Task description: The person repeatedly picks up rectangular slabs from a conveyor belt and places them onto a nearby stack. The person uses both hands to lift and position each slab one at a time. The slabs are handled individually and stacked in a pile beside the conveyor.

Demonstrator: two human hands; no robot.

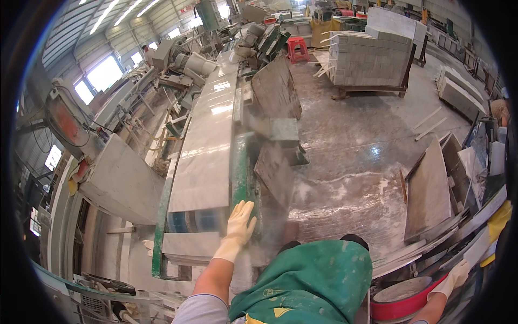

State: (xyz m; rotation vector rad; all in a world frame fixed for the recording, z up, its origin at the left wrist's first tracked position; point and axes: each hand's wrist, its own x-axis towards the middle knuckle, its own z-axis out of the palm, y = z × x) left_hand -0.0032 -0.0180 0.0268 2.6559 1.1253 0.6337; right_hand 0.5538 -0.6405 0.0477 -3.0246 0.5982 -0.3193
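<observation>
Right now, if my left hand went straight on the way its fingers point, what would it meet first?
Your left hand would probably meet the green rail beside the pale slab; depth is unclear, so it might pass just above it.

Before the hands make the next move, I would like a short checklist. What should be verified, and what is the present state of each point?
1. Both hands gloved: ok; left hand and right hand wear pale gloves.
2. Left hand free: ok; fingers extended, nothing held.
3. Left hand clear of the green rail: cannot tell; it overlaps the rail's near end in view.
4. Right hand free: cannot tell; it is beside the red tub, its grip unclear.
5. Pale slab meeting the near pale piece: not ok; a gap shows blue between them.
6. Floor dry: not ok; it looks wet.
</observation>
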